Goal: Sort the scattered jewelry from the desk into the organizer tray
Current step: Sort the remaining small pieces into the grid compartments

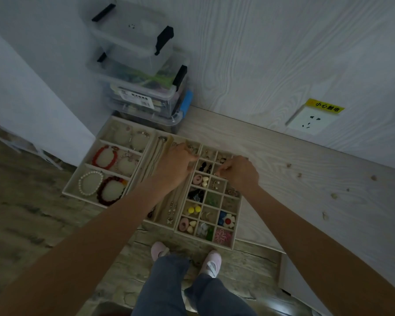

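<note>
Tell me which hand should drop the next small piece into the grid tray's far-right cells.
Right. The right hand is already over the grid tray's far-right cells, fingers curled as if pinching something small; the left hand sits over the necklace tray.

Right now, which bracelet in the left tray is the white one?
The pearl bracelet, in the near-left compartment of the bracelet tray. Its beads are white; the one beside it is dark red, and the one behind is bright red.

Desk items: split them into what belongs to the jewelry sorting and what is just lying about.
Job: grid tray, bracelet tray, necklace tray, left hand, right hand.
Lying about: stacked storage boxes, wall socket, warning sticker.
</note>
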A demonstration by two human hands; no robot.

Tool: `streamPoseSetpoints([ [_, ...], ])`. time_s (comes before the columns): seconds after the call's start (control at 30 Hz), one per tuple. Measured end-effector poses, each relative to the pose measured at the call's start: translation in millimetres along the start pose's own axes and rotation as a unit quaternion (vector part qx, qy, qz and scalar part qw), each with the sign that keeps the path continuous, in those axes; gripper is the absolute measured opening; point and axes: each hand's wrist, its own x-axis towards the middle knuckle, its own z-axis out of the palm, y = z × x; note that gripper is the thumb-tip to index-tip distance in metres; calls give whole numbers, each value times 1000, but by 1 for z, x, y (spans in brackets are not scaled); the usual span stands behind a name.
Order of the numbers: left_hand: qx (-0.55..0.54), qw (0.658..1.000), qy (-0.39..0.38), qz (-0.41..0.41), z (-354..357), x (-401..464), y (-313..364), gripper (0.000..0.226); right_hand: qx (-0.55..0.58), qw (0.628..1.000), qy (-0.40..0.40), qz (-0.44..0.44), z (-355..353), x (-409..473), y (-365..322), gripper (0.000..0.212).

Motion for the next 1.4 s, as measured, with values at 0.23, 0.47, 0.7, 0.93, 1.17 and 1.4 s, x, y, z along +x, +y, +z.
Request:
streamPoseSetpoints([
  [0.23, 15, 1000, -6, -2, -3, -4, 5, 46, -27, 999, 25, 17, 4, -2, -2, 13],
  [0.47, 49, 999, -11, -7, -4, -5, 8, 45, -36, 997, 58, 35, 8, -2, -1, 17],
  [0.7, 65, 998, -15, -12, -2, -4, 9, 46, -18, 998, 63, 23, 6, -4, 4, 19],
  [0.93, 82, 996, -13, -18, 0, -3, 10, 45, -32, 998, 47, 27, 4, -3, 2, 16],
  [1.17, 69, 997, -23, -17, -3, -2, 14, 43, -28, 998, 43, 23, 5, -1, 2, 16],
  [1.4, 147, 989, -3, -19, -1, -3, 23, 42, -14, 999, 44, 5, -1, -6, 6, 19],
])
